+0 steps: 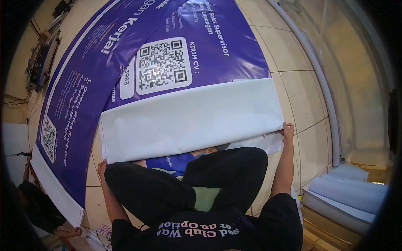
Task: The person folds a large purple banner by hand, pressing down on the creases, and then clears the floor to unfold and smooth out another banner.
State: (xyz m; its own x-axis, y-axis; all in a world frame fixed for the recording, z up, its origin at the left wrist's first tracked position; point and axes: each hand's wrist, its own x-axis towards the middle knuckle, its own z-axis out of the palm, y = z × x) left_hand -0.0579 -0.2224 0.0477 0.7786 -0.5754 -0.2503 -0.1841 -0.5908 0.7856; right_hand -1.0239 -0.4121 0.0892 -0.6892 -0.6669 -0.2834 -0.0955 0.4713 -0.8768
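A purple printed banner [234, 58] with a large QR code lies on the tiled floor, its near end folded over so the white back [192, 117] shows. My left hand [102, 166] is closed on the near left corner of the white fold, beside my knee. At the right, my right hand [288, 129] pinches the fold's right corner. Under the fold, near my crossed legs, part of another printed sheet [167, 163] with blue and white areas shows.
A second purple banner [75, 96] lies at the left, its white end touched by a co-worker's hand [75, 232]. White rolls [351, 190] rest at the lower right. A grey pipe [322, 79] runs along the right. Equipment [39, 62] stands at the upper left.
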